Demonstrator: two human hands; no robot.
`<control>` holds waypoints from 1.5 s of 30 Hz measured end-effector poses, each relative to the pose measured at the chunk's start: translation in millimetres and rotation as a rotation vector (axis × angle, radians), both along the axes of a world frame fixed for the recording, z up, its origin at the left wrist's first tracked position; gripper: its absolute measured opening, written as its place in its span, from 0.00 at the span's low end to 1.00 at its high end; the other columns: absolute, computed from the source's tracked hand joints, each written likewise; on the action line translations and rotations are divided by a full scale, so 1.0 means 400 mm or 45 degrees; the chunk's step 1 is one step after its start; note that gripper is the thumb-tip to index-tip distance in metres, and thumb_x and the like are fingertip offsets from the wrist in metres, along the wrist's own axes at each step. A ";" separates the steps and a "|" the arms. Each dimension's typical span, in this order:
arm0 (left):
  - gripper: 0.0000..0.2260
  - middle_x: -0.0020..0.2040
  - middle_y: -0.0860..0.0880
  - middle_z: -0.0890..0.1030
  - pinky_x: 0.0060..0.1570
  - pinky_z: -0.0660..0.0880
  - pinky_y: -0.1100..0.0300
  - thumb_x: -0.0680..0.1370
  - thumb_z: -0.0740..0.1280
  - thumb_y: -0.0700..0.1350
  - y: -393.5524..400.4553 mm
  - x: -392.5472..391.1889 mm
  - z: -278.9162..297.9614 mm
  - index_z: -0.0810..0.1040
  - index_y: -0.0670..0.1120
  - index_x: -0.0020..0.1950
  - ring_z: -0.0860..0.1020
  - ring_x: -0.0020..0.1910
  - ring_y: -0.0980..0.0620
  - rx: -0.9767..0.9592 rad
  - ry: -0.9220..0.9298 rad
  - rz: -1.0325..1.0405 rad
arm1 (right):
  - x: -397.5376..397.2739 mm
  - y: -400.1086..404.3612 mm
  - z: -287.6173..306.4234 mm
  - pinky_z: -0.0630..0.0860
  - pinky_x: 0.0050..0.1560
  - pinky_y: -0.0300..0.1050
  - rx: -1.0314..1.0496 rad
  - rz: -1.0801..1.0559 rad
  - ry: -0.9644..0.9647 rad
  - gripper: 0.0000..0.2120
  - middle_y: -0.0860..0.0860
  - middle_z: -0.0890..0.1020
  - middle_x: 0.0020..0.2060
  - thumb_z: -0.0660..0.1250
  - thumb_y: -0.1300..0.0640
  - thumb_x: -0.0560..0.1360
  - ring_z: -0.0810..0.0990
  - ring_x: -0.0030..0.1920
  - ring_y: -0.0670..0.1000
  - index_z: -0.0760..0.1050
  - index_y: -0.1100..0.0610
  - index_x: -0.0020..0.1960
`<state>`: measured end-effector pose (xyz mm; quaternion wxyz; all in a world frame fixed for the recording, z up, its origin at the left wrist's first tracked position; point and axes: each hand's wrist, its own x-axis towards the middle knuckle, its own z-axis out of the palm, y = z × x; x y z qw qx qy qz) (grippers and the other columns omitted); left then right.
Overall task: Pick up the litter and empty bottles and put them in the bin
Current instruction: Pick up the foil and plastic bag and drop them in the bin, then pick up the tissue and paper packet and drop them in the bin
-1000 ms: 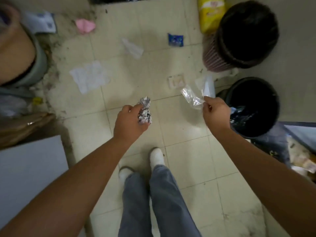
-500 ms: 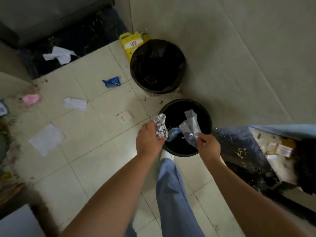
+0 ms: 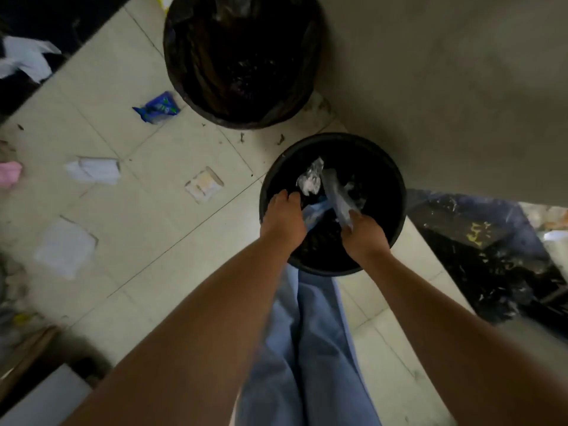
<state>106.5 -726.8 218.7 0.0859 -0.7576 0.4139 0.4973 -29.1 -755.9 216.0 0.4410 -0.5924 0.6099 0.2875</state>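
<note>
right fingers (image 3: 353, 217) pinched on clear wrapper (image 3: 339, 195) over bin (image 3: 396, 192), frame centre | left hand (image 3: 284, 216) fingers parted, foil wad (image 3: 310, 179) free just beyond them, over bin | step: dropping litter | next: release wrapper, fetch blue packet (image 3: 156, 108), upper left floor

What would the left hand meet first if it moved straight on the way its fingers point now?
Probably the crumpled foil wrapper, just beyond the left hand over the near black bin. Depth is unclear: the foil may be falling, and then the hand would pass over the bin's dark inside.
</note>
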 end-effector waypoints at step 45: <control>0.34 0.78 0.39 0.53 0.76 0.53 0.47 0.78 0.64 0.53 0.993 1.322 -0.722 0.53 0.41 0.77 0.49 0.78 0.41 0.259 -0.333 0.978 | 1.384 0.722 -0.652 0.51 0.77 0.52 -0.200 1.134 -0.070 0.25 0.54 0.56 0.76 0.54 0.52 0.80 0.53 0.77 0.54 0.55 0.56 0.74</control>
